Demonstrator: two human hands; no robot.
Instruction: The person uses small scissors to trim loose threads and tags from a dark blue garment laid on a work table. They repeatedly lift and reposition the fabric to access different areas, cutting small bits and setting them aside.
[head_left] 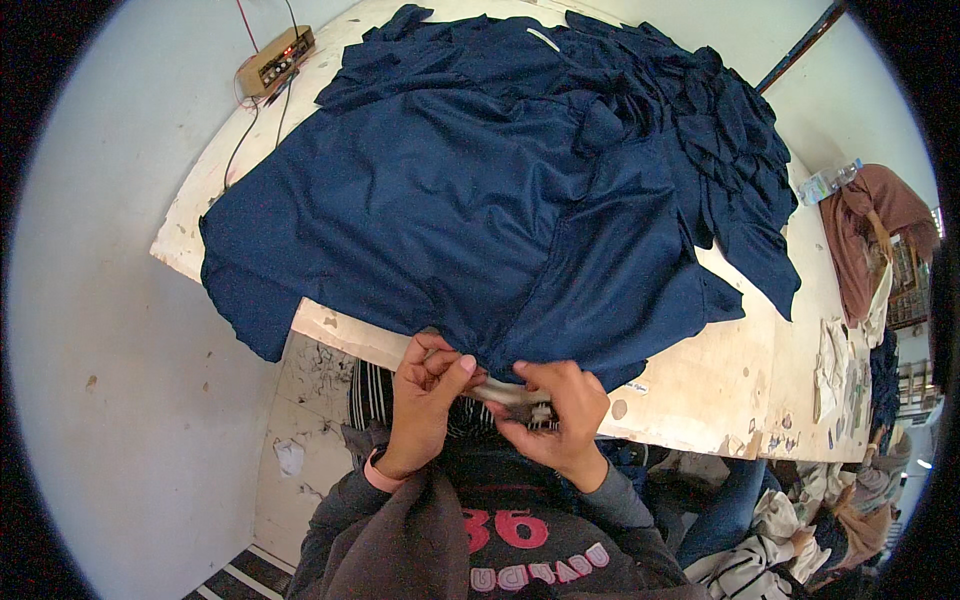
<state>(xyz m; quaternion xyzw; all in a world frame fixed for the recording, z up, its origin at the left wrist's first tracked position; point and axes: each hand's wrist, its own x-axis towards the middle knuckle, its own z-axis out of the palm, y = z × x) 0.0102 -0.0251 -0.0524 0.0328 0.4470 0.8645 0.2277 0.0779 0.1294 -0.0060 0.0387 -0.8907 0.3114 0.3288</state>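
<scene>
A large dark navy garment lies spread over the table, its near edge hanging past the front. My left hand is closed, pinching that edge between thumb and fingers. Just beside it, my right hand is closed around a small silvery metal tool, which looks like thread snips. The tool is blurred and partly covered by my fingers. Its narrow end points toward my left fingertips, close under the garment's edge. My right thumb and forefinger lie against the navy cloth.
More navy pieces are heaped at the table's back and right. A small control box with cables sits at the far left corner. A plastic bottle lies on the right, near a person in brown. The pale wooden table has a front edge close to me.
</scene>
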